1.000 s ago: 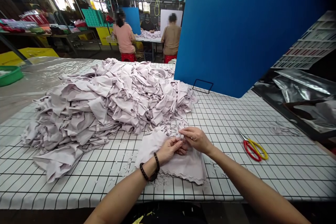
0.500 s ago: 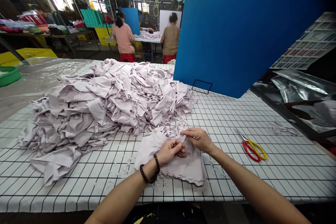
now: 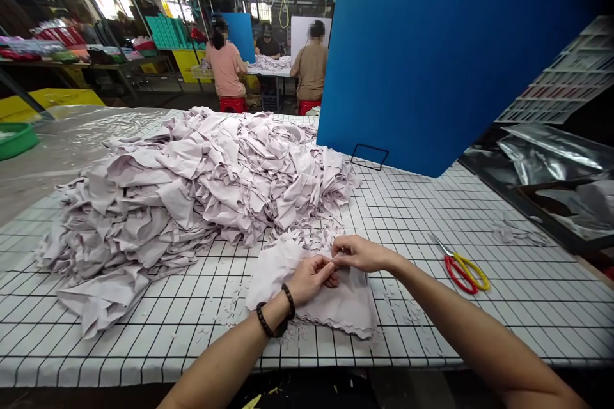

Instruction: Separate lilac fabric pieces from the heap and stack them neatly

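Note:
In front of me a pale lilac fabric piece (image 3: 336, 310) with a scalloped lower edge lies on the gridded tablecloth. My left hand (image 3: 314, 278), with dark beaded bracelets at its wrist, rests over it, thumb and fingers pinched on the fabric. Close against it, my right hand (image 3: 357, 252) also pinches the fabric near its upper edge; the exact bit between the fingertips is too small to make out. Loose fabric strips (image 3: 319, 233) lie just beyond the hands. A big heap of the same lilac fabric (image 3: 215, 179) rises behind and to the left.
Scissors (image 3: 463, 268) with red and yellow handles lie to my right. A blue board (image 3: 422, 64) stands on a black wire stand (image 3: 369, 156). Small scraps (image 3: 407, 313) dot the tablecloth. A green basket (image 3: 16, 140) is at far left. Several people sit at a table beyond.
My right hand has drawn closer to my left, its fingers now curled more at the left fingertips. The left hand and the fabric have hardly moved.

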{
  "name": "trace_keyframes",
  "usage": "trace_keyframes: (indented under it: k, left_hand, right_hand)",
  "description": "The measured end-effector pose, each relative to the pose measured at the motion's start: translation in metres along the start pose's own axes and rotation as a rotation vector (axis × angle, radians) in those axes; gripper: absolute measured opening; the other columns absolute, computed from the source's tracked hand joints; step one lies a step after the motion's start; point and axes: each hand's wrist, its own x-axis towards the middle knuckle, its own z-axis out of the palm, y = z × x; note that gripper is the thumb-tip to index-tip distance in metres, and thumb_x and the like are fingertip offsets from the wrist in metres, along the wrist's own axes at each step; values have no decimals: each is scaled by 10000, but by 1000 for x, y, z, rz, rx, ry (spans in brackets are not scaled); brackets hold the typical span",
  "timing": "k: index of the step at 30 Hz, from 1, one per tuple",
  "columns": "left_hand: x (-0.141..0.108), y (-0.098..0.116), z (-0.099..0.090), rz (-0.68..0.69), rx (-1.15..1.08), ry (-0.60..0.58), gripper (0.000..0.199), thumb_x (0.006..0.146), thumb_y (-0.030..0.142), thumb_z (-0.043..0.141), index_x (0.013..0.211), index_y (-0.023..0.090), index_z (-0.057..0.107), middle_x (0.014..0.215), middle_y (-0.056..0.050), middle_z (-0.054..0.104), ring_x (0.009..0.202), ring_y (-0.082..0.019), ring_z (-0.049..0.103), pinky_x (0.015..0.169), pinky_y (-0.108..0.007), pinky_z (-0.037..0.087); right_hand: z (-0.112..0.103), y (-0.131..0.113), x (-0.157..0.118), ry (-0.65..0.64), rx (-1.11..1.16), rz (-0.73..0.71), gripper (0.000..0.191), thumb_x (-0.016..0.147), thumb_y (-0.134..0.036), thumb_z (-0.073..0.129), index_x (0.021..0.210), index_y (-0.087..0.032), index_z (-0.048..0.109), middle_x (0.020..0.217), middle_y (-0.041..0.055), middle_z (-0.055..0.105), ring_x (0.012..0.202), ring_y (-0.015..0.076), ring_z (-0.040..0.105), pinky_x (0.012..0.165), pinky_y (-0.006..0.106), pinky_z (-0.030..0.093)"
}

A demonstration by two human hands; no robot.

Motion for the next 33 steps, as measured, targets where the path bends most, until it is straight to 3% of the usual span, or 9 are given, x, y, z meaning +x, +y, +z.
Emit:
trace_keyframes:
  k: [4, 7, 10, 15, 25, 33]
  left_hand:
    - [-5, 4, 2, 78, 233, 112, 354, 804, 444, 581, 987, 145, 530, 682, 7, 557, 565, -108, 547, 563, -244, 451]
    - [-11, 9, 4, 231, 571, 262, 295, 780, 336, 621, 1016, 174, 546, 786, -11, 531, 675, -131, 505, 653, -276, 435]
    - [-17, 11, 5, 273, 740, 291, 189, 806, 253, 573, 983, 190, 561, 910, -41, 520, 815, -172, 498, 761, -320, 422]
    - [-16, 5, 3, 221, 770, 297, 135, 832, 248, 545, 951, 186, 555, 935, -42, 514, 843, -181, 502, 784, -327, 419]
    - [-15, 2, 1, 219, 727, 306, 111, 831, 289, 564, 844, 188, 608, 829, -26, 522, 743, -160, 493, 687, -288, 401]
    - [-14, -1, 0, 233, 712, 306, 117, 825, 290, 576, 856, 195, 637, 809, -22, 520, 744, -159, 497, 676, -285, 398]
  right_hand:
    - [0, 2, -2, 12, -15, 33, 160, 824, -303, 533, 831, -165, 612, 800, 27, 633, 725, 141, 551, 617, 226, 392]
    - [2, 0, -5, 42, -178, 66, 136, 814, -291, 540, 819, -180, 619, 824, 29, 639, 744, 149, 554, 628, 235, 373]
    - [5, -3, -7, 46, -321, 71, 134, 824, -296, 526, 839, -202, 620, 883, 25, 642, 749, 151, 559, 617, 240, 354]
    - [9, -8, -4, 8, -483, 32, 151, 840, -293, 497, 847, -210, 622, 888, 22, 631, 746, 150, 577, 594, 243, 335]
    - [10, -19, 4, -70, -671, -38, 192, 848, -279, 464, 814, -198, 635, 834, 42, 631, 660, 152, 581, 513, 249, 284]
    - [11, -26, 12, -137, -746, -77, 124, 771, -217, 542, 833, -186, 644, 842, 63, 637, 679, 170, 594, 539, 249, 335]
